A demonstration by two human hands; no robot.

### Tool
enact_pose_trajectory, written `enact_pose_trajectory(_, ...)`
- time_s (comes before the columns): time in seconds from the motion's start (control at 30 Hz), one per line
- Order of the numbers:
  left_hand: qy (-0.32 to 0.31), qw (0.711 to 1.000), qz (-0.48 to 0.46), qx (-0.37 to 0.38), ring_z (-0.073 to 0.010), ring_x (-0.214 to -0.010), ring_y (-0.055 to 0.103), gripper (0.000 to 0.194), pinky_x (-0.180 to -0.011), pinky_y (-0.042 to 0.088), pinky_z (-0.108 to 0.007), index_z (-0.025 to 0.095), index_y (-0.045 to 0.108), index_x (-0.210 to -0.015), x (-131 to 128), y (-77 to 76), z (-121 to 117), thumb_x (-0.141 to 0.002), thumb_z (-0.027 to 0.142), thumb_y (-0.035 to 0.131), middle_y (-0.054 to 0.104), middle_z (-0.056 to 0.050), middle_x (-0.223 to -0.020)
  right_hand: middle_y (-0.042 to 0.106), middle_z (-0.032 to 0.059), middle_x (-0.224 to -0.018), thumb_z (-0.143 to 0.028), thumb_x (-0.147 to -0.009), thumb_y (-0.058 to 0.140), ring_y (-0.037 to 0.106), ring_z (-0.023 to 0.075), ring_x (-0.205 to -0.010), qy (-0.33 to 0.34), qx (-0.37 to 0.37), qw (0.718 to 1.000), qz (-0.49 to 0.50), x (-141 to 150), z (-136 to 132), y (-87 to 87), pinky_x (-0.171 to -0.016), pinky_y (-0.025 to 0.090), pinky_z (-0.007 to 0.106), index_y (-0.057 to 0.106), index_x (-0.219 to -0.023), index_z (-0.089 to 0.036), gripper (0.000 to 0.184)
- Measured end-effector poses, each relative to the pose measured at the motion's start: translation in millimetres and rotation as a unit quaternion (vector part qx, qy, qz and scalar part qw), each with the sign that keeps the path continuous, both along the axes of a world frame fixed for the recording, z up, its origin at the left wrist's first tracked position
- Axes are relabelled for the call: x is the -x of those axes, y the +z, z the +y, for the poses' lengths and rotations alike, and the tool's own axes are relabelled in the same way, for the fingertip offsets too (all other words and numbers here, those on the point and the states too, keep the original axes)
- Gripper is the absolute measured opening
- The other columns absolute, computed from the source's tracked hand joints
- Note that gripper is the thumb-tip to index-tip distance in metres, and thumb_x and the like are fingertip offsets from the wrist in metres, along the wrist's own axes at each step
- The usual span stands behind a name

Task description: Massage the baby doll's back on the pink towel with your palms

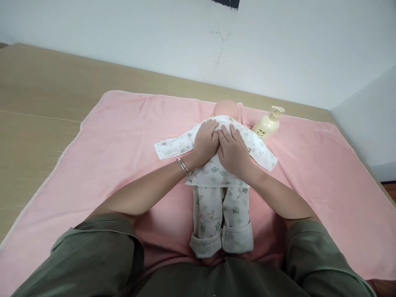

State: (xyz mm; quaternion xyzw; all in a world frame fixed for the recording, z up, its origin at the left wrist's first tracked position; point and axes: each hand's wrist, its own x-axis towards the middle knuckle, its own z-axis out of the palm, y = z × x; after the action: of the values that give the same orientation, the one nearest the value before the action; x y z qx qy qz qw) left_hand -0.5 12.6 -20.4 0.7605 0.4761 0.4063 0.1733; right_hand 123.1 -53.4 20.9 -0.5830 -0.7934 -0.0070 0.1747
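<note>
A baby doll point(227, 108) lies stretched out in front of me, its smooth round head away from me and its face hidden. It wears a white printed shirt point(213, 177) with the sleeves spread to both sides, and matching trousers point(235, 208) with turned-up cuffs. My left hand point(206, 140) rests flat on the upper part of the shirt, a bangle on its wrist. Beside it, my right hand point(233, 149) also lies flat on the shirt, fingers pointing toward the head. The two hands touch at the thumbs, and neither grips anything.
A pink blanket point(123, 136) lies under the doll on a tan surface point(37, 82). Right of the doll's head, a cream pump bottle point(266, 124) lies tilted near the sleeve. A white wall point(139, 37) rises behind, with another at the right.
</note>
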Motion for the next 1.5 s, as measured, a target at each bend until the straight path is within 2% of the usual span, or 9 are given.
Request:
enact_pose_trajectory(0.13,0.002,1.000,-0.010,-0.011,-0.0222,-0.129,0.056,0.045,-0.119,0.040,-0.046,0.014,0.065,-0.120,-0.4,-1.2,1.0,-0.087,0.020,0.034,0.065,-0.010,-0.133,0.040,0.0100,-0.158,-0.022,-0.097,0.034,0.027,0.0319,-0.151,0.020,0.039,0.999,0.006,-7.2,10.1,5.2,-0.125,0.022,0.054,0.049,-0.145,-0.011,0.051)
enact_pose_trajectory(0.27,0.004,1.000,-0.011,-0.007,-0.0229,-0.132,0.054,0.045,-0.120,0.039,-0.046,0.013,0.064,-0.121,-1.8,0.4,-0.6,-0.088,0.022,0.036,0.064,-0.011,-0.135,0.035,0.0147,-0.160,-0.032,-0.100,0.033,0.028,0.0328,-0.150,-0.053,0.076,0.995,0.033,-20.6,29.5,6.7,-0.123,0.026,0.054,0.040,-0.150,-0.008,0.056)
enact_pose_trajectory(0.4,0.006,1.000,-0.002,0.004,-0.0229,-0.132,0.055,0.047,-0.121,0.038,-0.044,0.010,0.064,-0.122,-1.9,2.0,-1.4,-0.088,0.022,0.035,0.064,-0.011,-0.135,0.035,0.0223,-0.158,-0.028,-0.100,0.029,0.029,0.0366,-0.149,-0.074,0.034,0.997,0.005,-9.2,10.6,3.0,-0.121,0.026,0.058,0.039,-0.149,-0.002,0.056)
enact_pose_trajectory(0.57,0.007,1.000,0.015,0.012,-0.0221,-0.134,0.052,0.049,-0.122,0.036,-0.044,0.010,0.063,-0.123,-1.4,3.2,-0.8,-0.087,0.017,0.031,0.062,-0.011,-0.137,0.039,0.0093,-0.158,-0.022,-0.097,0.034,0.025,0.0353,-0.151,-0.007,0.018,1.000,-0.022,6.0,-12.1,2.8,-0.123,0.021,0.059,0.046,-0.147,-0.012,0.052)
enact_pose_trajectory(0.83,0.000,0.998,0.065,0.024,-0.0285,-0.145,0.040,0.049,-0.125,0.028,-0.051,0.005,0.054,-0.134,-4.3,7.9,-14.6,-0.094,0.022,0.031,0.051,-0.016,-0.148,0.035,0.0154,-0.160,-0.030,-0.099,0.027,0.027,0.0297,-0.151,-0.056,0.071,0.995,0.041,-19.4,30.8,5.2,-0.123,0.027,0.053,0.039,-0.150,-0.005,0.058)
enact_pose_trajectory(0.97,0.002,0.998,0.061,0.036,-0.0272,-0.143,0.042,0.047,-0.125,0.028,-0.049,0.008,0.056,-0.132,-4.1,14.0,-11.2,-0.093,0.021,0.034,0.054,-0.015,-0.146,0.034,0.0207,-0.159,-0.029,-0.099,0.027,0.029,0.0337,-0.150,-0.087,0.054,0.995,0.017,-10.2,16.2,3.1,-0.121,0.027,0.055,0.036,-0.150,-0.001,0.058)
enact_pose_trajectory(1.13,-0.007,0.995,0.076,0.066,-0.0265,-0.128,0.056,0.040,-0.120,0.036,-0.047,0.010,0.064,-0.116,-8.1,27.4,-4.9,-0.091,0.018,0.034,0.065,-0.015,-0.130,0.029,0.0143,-0.163,-0.025,-0.095,0.036,0.022,0.0385,-0.151,-0.074,0.035,0.996,-0.020,7.1,-11.4,3.8,-0.122,0.022,0.059,0.036,-0.152,-0.007,0.060)
enact_pose_trajectory(1.33,-0.010,0.996,0.081,0.024,-0.0261,-0.146,0.037,0.049,-0.125,0.026,-0.049,0.008,0.051,-0.136,-10.4,18.3,-20.8,-0.100,0.023,0.022,0.050,-0.016,-0.149,0.033,0.0064,-0.162,-0.019,-0.094,0.031,0.021,0.0332,-0.153,-0.057,0.055,0.997,0.021,0.4,-5.5,6.8,-0.124,0.022,0.055,0.040,-0.151,-0.013,0.058)
enact_pose_trajectory(1.5,-0.021,0.995,0.095,0.006,-0.0300,-0.148,0.033,0.050,-0.124,0.026,-0.055,0.007,0.046,-0.140,-8.5,14.5,-33.7,-0.101,0.028,0.024,0.044,-0.020,-0.152,0.035,0.0109,-0.161,-0.027,-0.100,0.022,0.026,0.0291,-0.151,-0.068,0.055,0.994,0.060,-14.3,18.9,2.1,-0.123,0.025,0.053,0.041,-0.149,-0.011,0.055)
